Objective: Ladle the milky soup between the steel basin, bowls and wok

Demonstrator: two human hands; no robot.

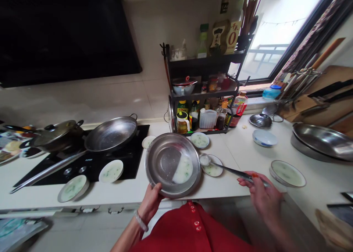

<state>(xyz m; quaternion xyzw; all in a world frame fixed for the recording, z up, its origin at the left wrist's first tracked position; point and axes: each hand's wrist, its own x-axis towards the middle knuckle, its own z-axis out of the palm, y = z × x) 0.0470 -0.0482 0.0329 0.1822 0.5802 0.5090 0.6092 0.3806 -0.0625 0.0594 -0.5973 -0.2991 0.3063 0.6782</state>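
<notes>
My left hand [151,200] grips the near rim of a wide metal basin [161,167], which is tilted so that a little pale soup with green bits [184,169] pools on its right side. In my right hand [260,193] is the handle of a metal ladle [228,170]. The ladle's bowl is just right of the basin's rim, over a small bowl of soup [213,166]. Another soup bowl [200,140] stands behind it, and a pale bowl [148,141] is partly hidden behind the basin.
Filled bowls stand left, a white bowl [111,171] and another bowl [73,188], near the stove [129,164] with its wok [111,134] and lidded pot [56,134]. A condiment rack [204,96] rises behind. Rightward are a soup bowl [287,173], a blue-white bowl [264,138] and metal pans [325,141].
</notes>
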